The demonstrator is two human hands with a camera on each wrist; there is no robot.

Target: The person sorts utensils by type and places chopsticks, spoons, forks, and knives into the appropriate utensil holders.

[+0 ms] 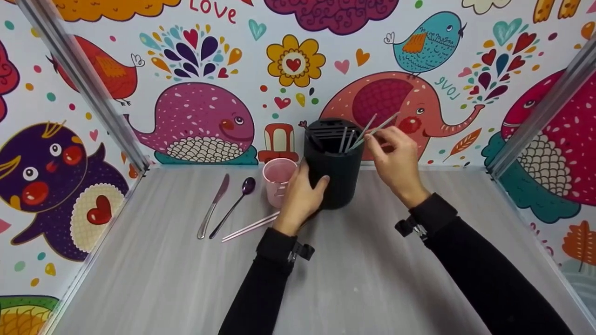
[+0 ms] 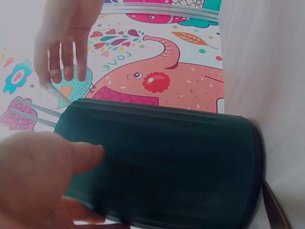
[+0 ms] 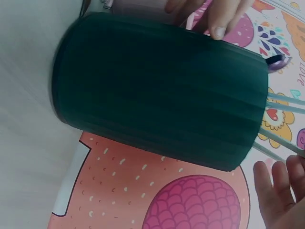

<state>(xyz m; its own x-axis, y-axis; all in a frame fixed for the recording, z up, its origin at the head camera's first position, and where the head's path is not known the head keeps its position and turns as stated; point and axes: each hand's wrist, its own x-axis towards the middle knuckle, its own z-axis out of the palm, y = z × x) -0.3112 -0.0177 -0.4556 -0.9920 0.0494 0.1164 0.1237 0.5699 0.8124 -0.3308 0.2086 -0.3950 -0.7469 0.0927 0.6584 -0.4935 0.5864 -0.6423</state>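
A black, round utensil holder (image 1: 337, 181) with a slotted top stands upright near the back wall. My left hand (image 1: 301, 197) grips its left side, thumb on the near face; the other fingers are partly hidden. Several thin chopsticks (image 1: 344, 139) stick up from its opening, some silvery, some pale green. At the rim's right, my right hand (image 1: 396, 163) pinches a pale green chopstick (image 1: 386, 122) between thumb and forefinger; its lower end is inside the holder. A small purple utensil end (image 3: 280, 63) pokes out on the opposite side.
Left of the holder stands a pink cup (image 1: 279, 170). Pink chopsticks (image 1: 251, 226), a dark purple spoon (image 1: 248, 186) and a table knife (image 1: 214, 204) lie on the grey table (image 1: 153, 279). A patterned wall (image 1: 291, 102) rises close behind, with metal posts (image 1: 88, 88) at the corners.
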